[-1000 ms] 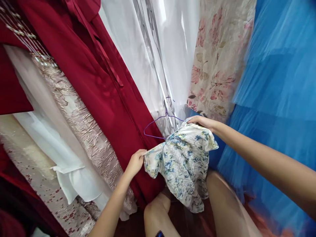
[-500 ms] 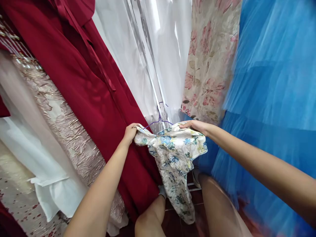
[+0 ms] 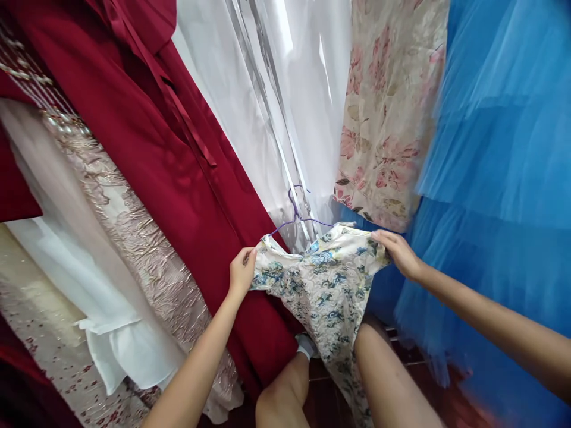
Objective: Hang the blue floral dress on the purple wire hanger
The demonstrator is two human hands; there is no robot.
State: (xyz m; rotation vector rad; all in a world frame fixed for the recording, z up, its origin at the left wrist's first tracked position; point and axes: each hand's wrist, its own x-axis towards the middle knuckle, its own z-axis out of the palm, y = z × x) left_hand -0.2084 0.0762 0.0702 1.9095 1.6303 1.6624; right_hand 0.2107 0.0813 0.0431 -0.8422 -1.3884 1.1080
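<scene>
A small white dress with a blue and yellow flower print [image 3: 323, 285] hangs on a thin purple wire hanger [image 3: 297, 215]. My left hand [image 3: 241, 272] grips its left shoulder. My right hand [image 3: 398, 252] grips its right shoulder. The dress is spread flat between both hands and hangs down over my knees. The hanger's hook rises in front of hanging white fabric.
Hanging garments surround me: a dark red satin dress [image 3: 147, 137], a beige embossed gown [image 3: 129, 220], white sheer fabric [image 3: 276, 95], a cream dress with pink flowers [image 3: 383, 119] and blue tulle [image 3: 504, 154]. My bare knees [image 3: 375, 356] are below.
My hands moved apart along the dress shoulders, spreading the dress out on the hanger. A second ago the left side was low and bunched; my left hand lifted it up.
</scene>
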